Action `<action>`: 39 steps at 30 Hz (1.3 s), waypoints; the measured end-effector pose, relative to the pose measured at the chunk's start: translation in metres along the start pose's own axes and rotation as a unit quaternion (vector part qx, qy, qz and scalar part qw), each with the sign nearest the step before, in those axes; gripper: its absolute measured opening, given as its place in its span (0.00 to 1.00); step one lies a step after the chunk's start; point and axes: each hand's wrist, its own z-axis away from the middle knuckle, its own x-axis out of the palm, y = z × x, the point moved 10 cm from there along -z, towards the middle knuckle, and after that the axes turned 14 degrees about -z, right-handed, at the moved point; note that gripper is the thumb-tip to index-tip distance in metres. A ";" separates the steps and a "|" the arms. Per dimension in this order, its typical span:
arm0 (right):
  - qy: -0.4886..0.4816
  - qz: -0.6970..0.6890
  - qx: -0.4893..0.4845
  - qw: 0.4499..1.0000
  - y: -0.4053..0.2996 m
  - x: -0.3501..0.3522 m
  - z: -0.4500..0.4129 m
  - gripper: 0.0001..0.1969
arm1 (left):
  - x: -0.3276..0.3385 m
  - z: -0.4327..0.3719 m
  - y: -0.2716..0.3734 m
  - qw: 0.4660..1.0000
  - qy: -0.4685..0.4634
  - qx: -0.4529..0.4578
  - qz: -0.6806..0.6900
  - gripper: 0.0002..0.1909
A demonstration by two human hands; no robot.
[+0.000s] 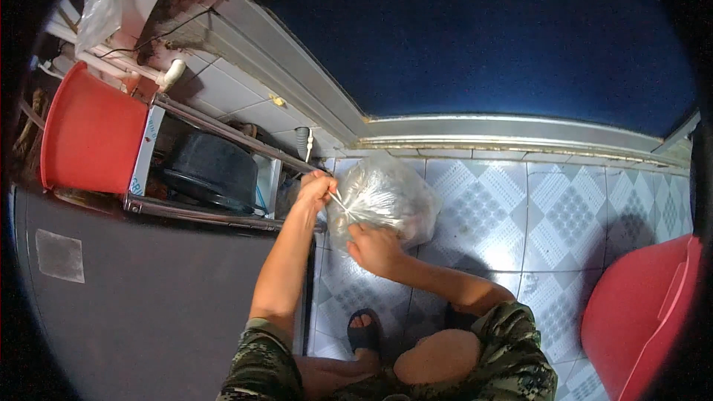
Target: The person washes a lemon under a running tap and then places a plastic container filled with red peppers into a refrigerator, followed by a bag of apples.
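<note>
A full, translucent plastic bag [390, 195] stands on the tiled floor before me, its top gathered into a twisted neck. My left hand [316, 188] grips the end of that neck and holds it pulled up to the left. Just below the gathers is my right hand [376, 248], fingers curled against the near side of the bag. Whether those fingertips pinch any film is hidden. The bag's contents show only as blurred pale and dark shapes.
To the left, a metal rack [206, 213] holds a black basin [211, 170] and a red plastic tub [94, 133]. A dark grey cabinet-like surface [167, 301] lies nearer. At right stands another red tub [635, 312]. A door frame [501, 129] borders the far floor.
</note>
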 end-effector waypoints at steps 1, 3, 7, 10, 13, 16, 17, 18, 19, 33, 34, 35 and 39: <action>0.039 -0.048 -0.017 0.998 -0.010 -0.004 -0.005 0.10 | -0.007 0.002 0.012 0.998 0.009 0.046 -0.029 0.17; -0.027 -0.133 0.071 0.988 0.003 0.009 -0.026 0.14 | -0.001 0.014 0.077 0.982 -0.019 0.171 -0.076 0.17; -0.022 -0.304 0.062 0.950 -0.019 0.026 -0.047 0.27 | -0.018 0.033 0.120 0.922 0.058 0.306 -0.231 0.15; 0.046 -0.284 -0.082 0.954 -0.044 0.037 -0.065 0.32 | -0.031 0.044 0.144 0.872 0.115 0.350 -0.323 0.11; -0.092 -0.329 0.070 0.937 -0.036 0.092 -0.086 0.37 | -0.025 0.057 0.144 0.838 0.114 0.382 -0.373 0.09; -0.037 -0.278 -0.059 0.958 0.016 0.124 -0.120 0.31 | 0.014 0.069 0.152 0.795 0.076 0.421 -0.429 0.06; -0.100 -0.291 -0.098 0.947 0.004 0.133 -0.122 0.26 | 0.003 0.069 0.141 0.788 0.085 0.418 -0.444 0.06; -0.093 -0.278 -0.064 0.954 0.009 0.133 -0.122 0.24 | 0.000 0.062 0.129 0.798 0.063 0.364 -0.476 0.08; -0.086 -0.265 -0.033 0.960 0.010 0.133 -0.118 0.21 | -0.007 0.060 0.121 0.801 0.067 0.361 -0.474 0.08; -0.186 0.005 0.103 0.977 -0.006 -0.040 -0.037 0.11 | 0.007 0.106 0.113 0.726 0.029 0.329 -0.604 0.11; -0.164 -0.001 0.124 0.979 -0.003 -0.056 -0.037 0.09 | 0.020 0.118 0.114 0.696 -0.003 0.373 -0.613 0.09; -0.164 0.004 0.119 0.979 -0.002 -0.067 -0.031 0.09 | 0.027 0.130 0.114 0.708 -0.028 0.380 -0.595 0.09; -0.136 0.053 0.284 0.948 -0.071 -0.153 -0.030 0.09 | 0.040 0.205 0.127 0.712 -0.124 0.423 -0.546 0.10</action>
